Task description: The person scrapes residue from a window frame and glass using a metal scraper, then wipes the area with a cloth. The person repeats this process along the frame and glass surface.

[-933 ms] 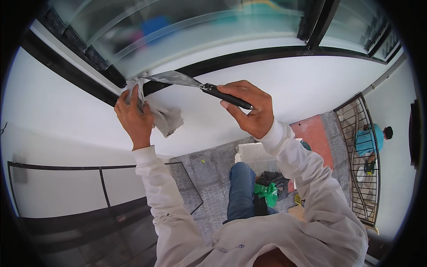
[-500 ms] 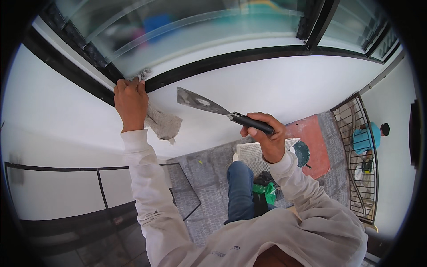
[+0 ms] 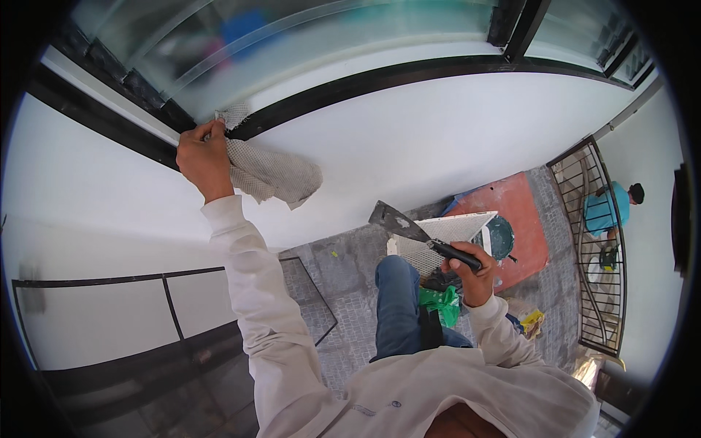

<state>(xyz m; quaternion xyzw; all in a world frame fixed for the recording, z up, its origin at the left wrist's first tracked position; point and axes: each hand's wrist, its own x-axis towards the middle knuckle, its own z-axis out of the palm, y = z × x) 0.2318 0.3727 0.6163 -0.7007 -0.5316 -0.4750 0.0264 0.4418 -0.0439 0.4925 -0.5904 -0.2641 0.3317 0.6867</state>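
At the lower corner of the louvred window, my left hand (image 3: pixel 204 157) pinches a greyish, net-textured cloth (image 3: pixel 281 171). Most of the cloth hangs down against the white wall, and a small bunch of it lies over the black window frame (image 3: pixel 350 87). My right hand (image 3: pixel 472 271) is wrapped round the black handle of a putty knife (image 3: pixel 415 228), away from the wall and lower down. The broad metal blade points up and to the left, with pale smears on it.
Below stand a white perforated panel (image 3: pixel 427 257), a dark green round container (image 3: pixel 502 237) and a red board (image 3: pixel 520 219) on grey paving (image 3: pixel 350 274). A green plastic bag (image 3: pixel 442 305) lies by my leg. At right, behind a metal railing (image 3: pixel 584 241), is a person in turquoise (image 3: pixel 607 210).
My right hand has lowered the putty knife away from the window, down and to the right. The cloth at my left hand hangs more spread out, and more of it shows over the frame.
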